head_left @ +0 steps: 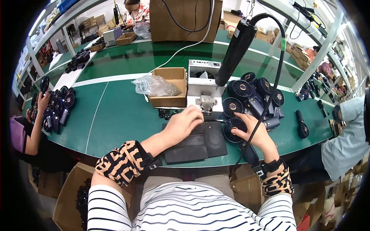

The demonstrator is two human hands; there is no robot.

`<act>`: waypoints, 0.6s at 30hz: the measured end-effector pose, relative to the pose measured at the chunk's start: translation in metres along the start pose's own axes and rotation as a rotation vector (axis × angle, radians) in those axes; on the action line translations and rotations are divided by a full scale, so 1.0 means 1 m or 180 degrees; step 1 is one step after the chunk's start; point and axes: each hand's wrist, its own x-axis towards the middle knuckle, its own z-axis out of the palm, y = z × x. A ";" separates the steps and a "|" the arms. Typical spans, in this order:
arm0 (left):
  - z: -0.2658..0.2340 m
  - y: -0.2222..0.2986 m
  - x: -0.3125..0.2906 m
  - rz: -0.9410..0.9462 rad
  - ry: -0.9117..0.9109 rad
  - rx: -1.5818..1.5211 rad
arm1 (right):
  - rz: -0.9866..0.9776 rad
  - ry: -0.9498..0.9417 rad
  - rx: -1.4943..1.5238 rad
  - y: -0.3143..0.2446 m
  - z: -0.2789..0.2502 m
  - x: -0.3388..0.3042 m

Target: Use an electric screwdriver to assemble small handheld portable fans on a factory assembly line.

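Note:
My right hand (256, 133) grips a dark handheld fan (232, 134) by its round head, thumb on the front and fingers at the rim. The fan's handle points down toward the table edge. My left hand (183, 125) is over the black pad (189, 148), its fingers bent together just in front of the metal block (207, 102) on a white screw feeder (204, 86). Anything between those fingertips is too small to make out. A black electric screwdriver (237, 52) hangs above the feeder, to the left of a heap of dark handheld fans (252, 96).
A cardboard box (169, 101) with a plastic bag of small metal parts stands left of the feeder. The screwdriver's cable (278, 65) loops down past my right hand. One fan (302, 125) lies farther right. Co-workers sit at left and right; another pile of fans (59, 106) is at left.

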 end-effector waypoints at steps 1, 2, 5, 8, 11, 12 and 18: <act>-0.009 -0.003 0.009 -0.0156 0.0562 -0.0078 | -0.0042 0.0080 0.0045 0.003 0.002 -0.002; -0.020 -0.007 0.022 -0.0326 0.1111 -0.0173 | -0.0034 0.0096 0.0031 0.005 0.003 0.000; -0.049 -0.022 0.073 -0.0460 0.1404 -0.0088 | -0.0100 0.0192 0.0150 0.003 0.003 0.001; -0.051 -0.060 0.103 -0.0517 0.0761 0.0354 | 0.0059 0.0008 0.0265 -0.010 -0.006 0.007; -0.049 -0.040 0.096 -0.0075 0.1372 0.0408 | 0.0163 0.0664 0.0965 0.004 -0.003 0.001; -0.051 -0.024 0.086 0.0077 0.1630 0.0341 | 0.0418 0.0859 0.1538 0.006 -0.005 -0.004; -0.021 0.070 -0.009 -0.0443 0.0035 -0.0446 | 0.1054 0.1930 0.3570 0.002 0.017 -0.004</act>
